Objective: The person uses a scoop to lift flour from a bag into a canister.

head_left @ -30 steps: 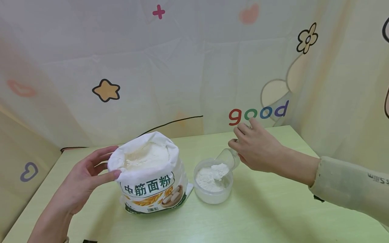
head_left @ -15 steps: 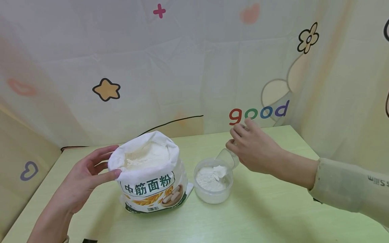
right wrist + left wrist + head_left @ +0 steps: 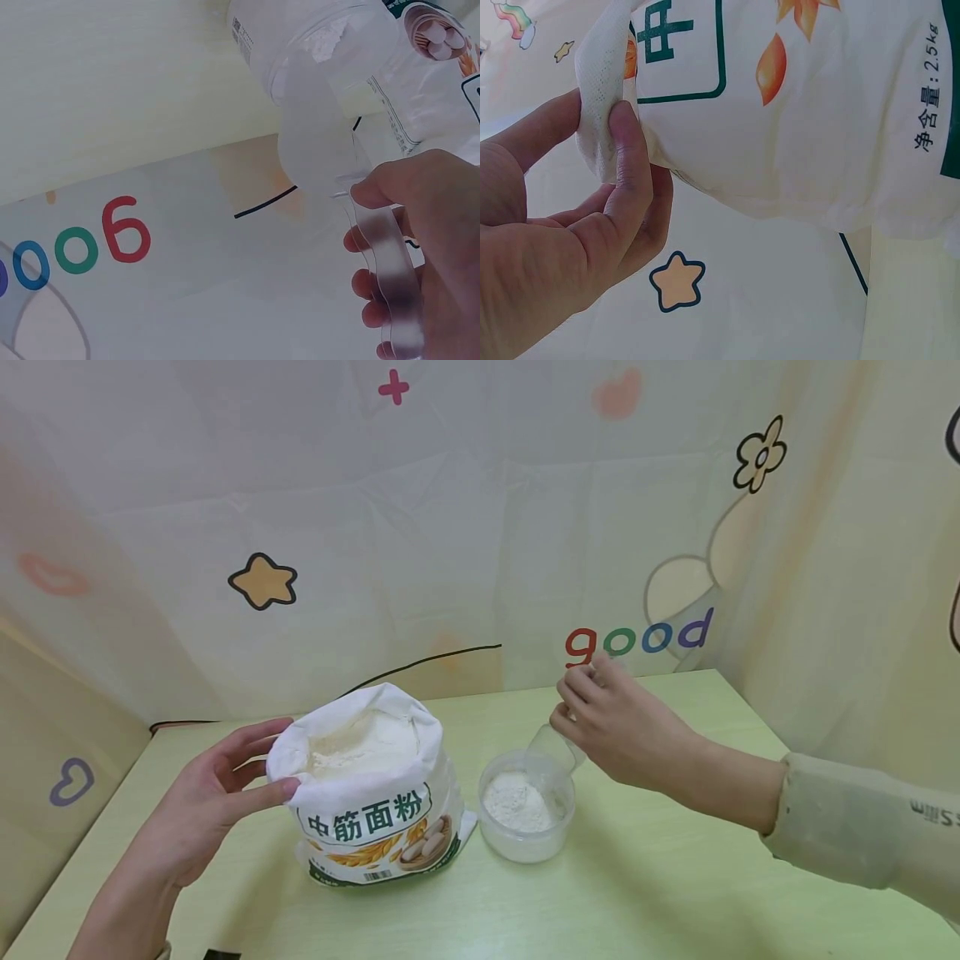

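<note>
A clear plastic scoop (image 3: 553, 747) is just right of centre in the head view, tipped at the far right rim of a clear round tub (image 3: 525, 846); whether scoop and tub touch cannot be told. White flour (image 3: 516, 802) lies heaped in the tub. The right hand (image 3: 611, 727) has its fingers curled round the scoop's handle, held high, probably so that the scoop's mouth slopes down into the tub.

Just left of the tub stands a white flour bag (image 3: 367, 847), its top folded outward. The left hand (image 3: 217, 785) pinches the folded rim between thumb and fingers at the bag's left side, likely to steady it and hold its mouth wide. The bag sits between the left hand and the tub, and the right hand hides the handle in the head view.

Around these spreads a pale green table (image 3: 637, 893), with a black scrap (image 3: 222, 955) at the lower left edge. A cartoon-printed curtain (image 3: 420, 543) fills the background.
</note>
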Action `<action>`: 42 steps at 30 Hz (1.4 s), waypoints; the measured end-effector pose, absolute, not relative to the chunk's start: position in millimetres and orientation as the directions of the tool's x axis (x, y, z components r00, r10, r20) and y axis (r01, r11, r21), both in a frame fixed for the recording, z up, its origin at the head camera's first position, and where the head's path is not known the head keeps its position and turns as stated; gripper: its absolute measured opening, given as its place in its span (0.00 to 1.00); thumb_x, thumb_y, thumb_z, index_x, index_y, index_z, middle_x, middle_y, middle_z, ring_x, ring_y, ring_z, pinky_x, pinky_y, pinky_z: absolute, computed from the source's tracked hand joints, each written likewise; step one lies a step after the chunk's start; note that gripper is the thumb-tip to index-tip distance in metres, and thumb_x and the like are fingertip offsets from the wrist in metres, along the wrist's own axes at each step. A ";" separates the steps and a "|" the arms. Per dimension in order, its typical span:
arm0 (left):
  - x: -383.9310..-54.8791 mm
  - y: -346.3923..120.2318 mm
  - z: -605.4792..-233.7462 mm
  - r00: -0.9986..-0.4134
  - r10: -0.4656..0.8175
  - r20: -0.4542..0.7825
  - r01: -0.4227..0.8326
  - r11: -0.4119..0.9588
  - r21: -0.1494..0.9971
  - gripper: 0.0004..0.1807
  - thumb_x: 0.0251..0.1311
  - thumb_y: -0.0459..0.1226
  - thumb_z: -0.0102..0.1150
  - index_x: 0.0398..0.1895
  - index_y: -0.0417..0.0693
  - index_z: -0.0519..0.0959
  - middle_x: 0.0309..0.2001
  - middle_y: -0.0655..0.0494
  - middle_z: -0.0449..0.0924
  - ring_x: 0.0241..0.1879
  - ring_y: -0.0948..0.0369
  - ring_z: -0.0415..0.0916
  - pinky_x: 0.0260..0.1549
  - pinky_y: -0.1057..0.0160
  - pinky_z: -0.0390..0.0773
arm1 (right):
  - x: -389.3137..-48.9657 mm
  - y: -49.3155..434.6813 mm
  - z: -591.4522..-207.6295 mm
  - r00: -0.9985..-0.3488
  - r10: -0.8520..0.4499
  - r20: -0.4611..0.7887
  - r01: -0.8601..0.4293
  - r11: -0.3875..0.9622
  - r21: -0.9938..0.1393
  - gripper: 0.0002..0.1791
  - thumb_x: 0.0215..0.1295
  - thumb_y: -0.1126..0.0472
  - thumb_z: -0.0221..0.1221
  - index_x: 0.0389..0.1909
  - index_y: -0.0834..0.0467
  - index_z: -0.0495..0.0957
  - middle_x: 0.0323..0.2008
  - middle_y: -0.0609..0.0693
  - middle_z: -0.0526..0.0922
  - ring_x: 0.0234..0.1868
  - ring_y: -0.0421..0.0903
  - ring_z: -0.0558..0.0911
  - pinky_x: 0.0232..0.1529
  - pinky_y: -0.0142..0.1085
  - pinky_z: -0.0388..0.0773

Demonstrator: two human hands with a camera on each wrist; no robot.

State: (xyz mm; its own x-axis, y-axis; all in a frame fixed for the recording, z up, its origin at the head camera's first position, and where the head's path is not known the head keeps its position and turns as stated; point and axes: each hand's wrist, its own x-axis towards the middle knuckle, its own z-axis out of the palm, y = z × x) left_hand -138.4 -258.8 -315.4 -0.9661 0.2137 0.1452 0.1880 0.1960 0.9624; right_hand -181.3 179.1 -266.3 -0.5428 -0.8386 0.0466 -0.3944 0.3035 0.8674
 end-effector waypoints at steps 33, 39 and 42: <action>-137.1 -258.8 -314.8 -0.968 0.210 0.134 0.179 0.214 0.960 0.35 0.65 0.27 0.67 0.74 0.46 0.67 0.64 0.52 0.72 0.53 0.58 0.80 0.49 0.67 0.79 | -201.0 210.0 -255.7 -0.707 -0.694 0.138 -0.622 0.703 0.345 0.15 0.68 0.48 0.63 0.47 0.52 0.78 0.31 0.48 0.68 0.35 0.50 0.69 0.41 0.53 0.66; -137.2 -258.5 -315.0 -0.970 0.206 0.132 0.177 0.217 0.960 0.35 0.65 0.27 0.67 0.74 0.46 0.67 0.63 0.52 0.73 0.53 0.59 0.80 0.49 0.67 0.79 | -204.3 209.9 -249.5 -0.747 -0.651 0.136 -0.593 0.745 0.307 0.16 0.71 0.47 0.59 0.52 0.51 0.80 0.31 0.48 0.69 0.36 0.49 0.69 0.40 0.51 0.65; -137.1 -258.5 -314.9 -0.972 0.199 0.123 0.167 0.222 0.961 0.36 0.64 0.27 0.67 0.74 0.47 0.67 0.64 0.52 0.72 0.53 0.59 0.80 0.49 0.67 0.80 | -205.6 208.4 -246.5 -0.753 -0.642 0.144 -0.587 0.755 0.294 0.16 0.72 0.47 0.58 0.53 0.52 0.80 0.33 0.49 0.71 0.38 0.51 0.72 0.41 0.52 0.67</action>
State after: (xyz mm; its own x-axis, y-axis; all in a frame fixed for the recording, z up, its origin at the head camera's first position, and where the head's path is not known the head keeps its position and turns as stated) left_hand -137.1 -258.5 -314.9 -0.9723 0.1986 0.1235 0.1673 0.2222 0.9605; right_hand -205.6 208.4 -246.5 -0.7534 -0.6416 0.1437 -0.5867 0.7547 0.2937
